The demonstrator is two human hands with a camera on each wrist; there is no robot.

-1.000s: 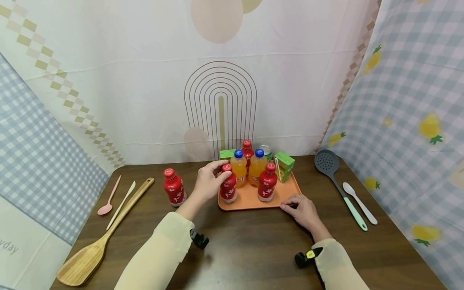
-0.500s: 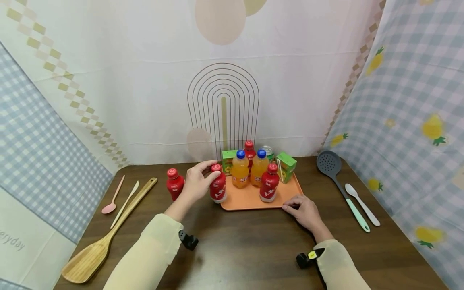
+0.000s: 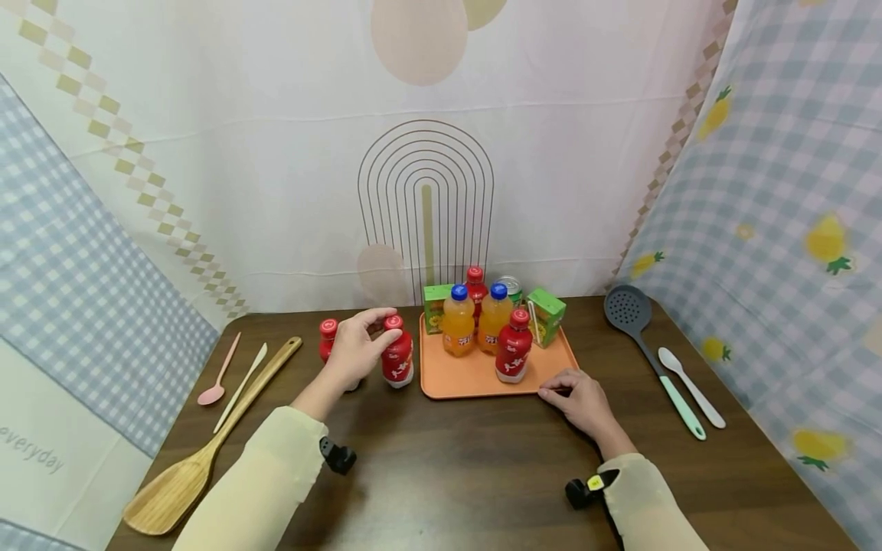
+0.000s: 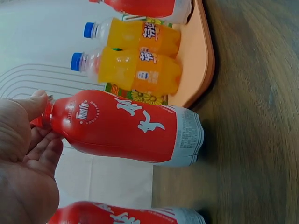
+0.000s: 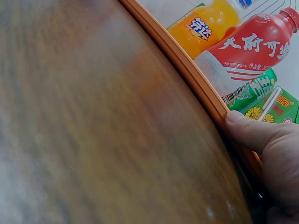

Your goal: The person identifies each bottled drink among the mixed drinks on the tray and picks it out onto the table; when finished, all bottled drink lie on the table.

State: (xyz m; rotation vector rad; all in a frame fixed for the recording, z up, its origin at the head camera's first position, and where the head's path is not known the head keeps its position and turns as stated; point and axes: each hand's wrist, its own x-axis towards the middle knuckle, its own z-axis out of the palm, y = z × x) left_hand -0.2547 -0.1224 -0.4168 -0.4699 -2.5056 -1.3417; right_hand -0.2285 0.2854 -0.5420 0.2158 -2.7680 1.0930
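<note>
My left hand (image 3: 354, 346) grips a red soda bottle (image 3: 397, 358) by its cap and neck, upright just left of the orange tray (image 3: 458, 389). Whether its base touches the table, I cannot tell. A second red bottle (image 3: 327, 342) stands further left, partly hidden behind this hand. My right hand (image 3: 580, 402) pinches the tray's front rim near the right corner, thumb (image 5: 243, 127) on the edge; its other fingers are mostly hidden. On the tray are two orange soda bottles (image 3: 458, 329), two red bottles (image 3: 513, 352), green drink cartons (image 3: 546, 317) and a can (image 3: 510, 288).
To the left lie a pink spoon (image 3: 212, 394), a cream-coloured knife (image 3: 241, 389) and a large wooden spatula (image 3: 168, 490). A grey skimmer (image 3: 628, 308) and a white spoon (image 3: 692, 389) lie right. Curtains (image 3: 303, 199) hang behind the table.
My left hand has carried the red bottle leftward off the tray's front left corner to beside it. My right hand has stayed at the tray's rim.
</note>
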